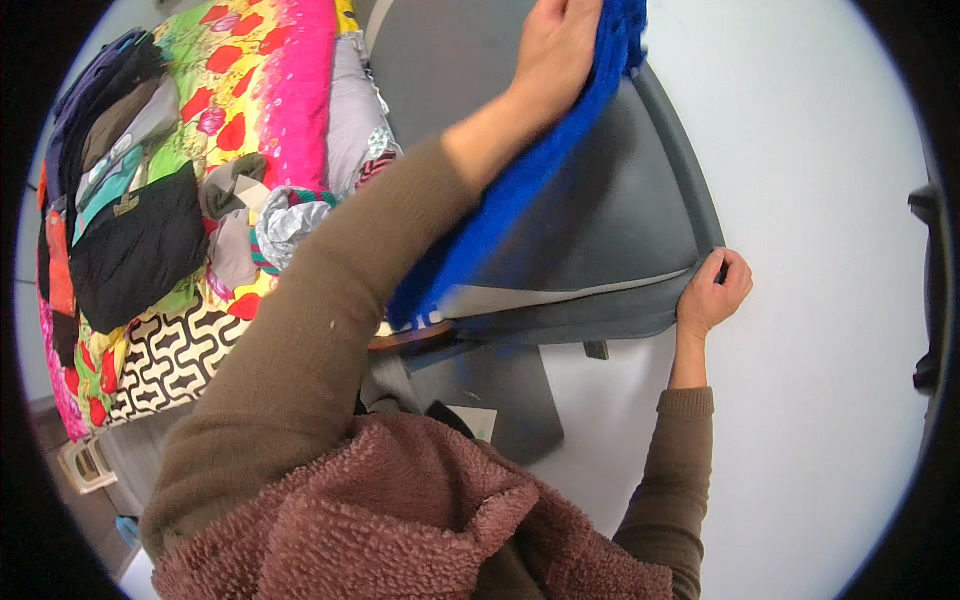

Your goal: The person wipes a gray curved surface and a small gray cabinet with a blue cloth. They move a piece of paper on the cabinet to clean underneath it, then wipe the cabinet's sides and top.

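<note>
High in the view, my left hand (560,55) is closed on a bright blue plush cloth (510,205). The cloth hangs as a long strip along my raised forearm, and its lower end is smeared by motion. Behind it is a dark grey padded panel (625,220) with a rounded rim, much like a headboard. My right hand (715,288) has its fingers curled round the panel's lower right corner. A lighter grey strip (570,293) runs along the panel's lower edge.
At left, a bed with a flowered blanket (225,75) carries a pile of folded clothes (125,110), a black garment (140,245) and several rolled pieces. A white wall (800,200) stands to the right. A small stool (85,467) is at lower left.
</note>
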`<state>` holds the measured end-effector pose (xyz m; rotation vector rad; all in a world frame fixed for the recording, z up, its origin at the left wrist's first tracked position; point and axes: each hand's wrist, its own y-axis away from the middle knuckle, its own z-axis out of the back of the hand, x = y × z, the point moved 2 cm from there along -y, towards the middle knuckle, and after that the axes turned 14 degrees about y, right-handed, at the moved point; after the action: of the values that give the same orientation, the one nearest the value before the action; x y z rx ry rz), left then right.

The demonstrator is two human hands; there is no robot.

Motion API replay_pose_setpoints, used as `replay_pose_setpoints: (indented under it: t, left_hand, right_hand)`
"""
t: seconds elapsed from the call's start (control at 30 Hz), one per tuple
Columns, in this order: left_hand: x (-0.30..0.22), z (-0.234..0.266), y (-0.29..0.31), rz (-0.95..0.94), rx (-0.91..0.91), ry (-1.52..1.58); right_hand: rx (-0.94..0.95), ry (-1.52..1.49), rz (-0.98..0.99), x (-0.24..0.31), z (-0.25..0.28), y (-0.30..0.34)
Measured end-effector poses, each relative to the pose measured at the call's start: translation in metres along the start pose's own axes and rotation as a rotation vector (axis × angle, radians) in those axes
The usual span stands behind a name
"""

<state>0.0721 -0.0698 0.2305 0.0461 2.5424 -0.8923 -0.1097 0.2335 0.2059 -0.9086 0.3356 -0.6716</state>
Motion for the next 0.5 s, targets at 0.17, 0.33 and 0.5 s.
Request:
replay_pose_setpoints:
  t: [0.17,0.33,0.5]
  left_hand:
    - [0.078,0.039,-0.002,-0.706,0.312,-0.998]
    - [0.101,0.047,0.136,-0.296,-0.002,-0.827]
    - [0.052,0.012,0.22,-0.209,0.111,-0.755]
  right_hand:
    - [0.027,-0.034,-0.031,0.003,0.0,-0.001]
    - [0.022,-0.001,-0.057,0.004,-0.001,0.001]
    - [0.004,0.002,0.008,0.0,-0.001,0.002]
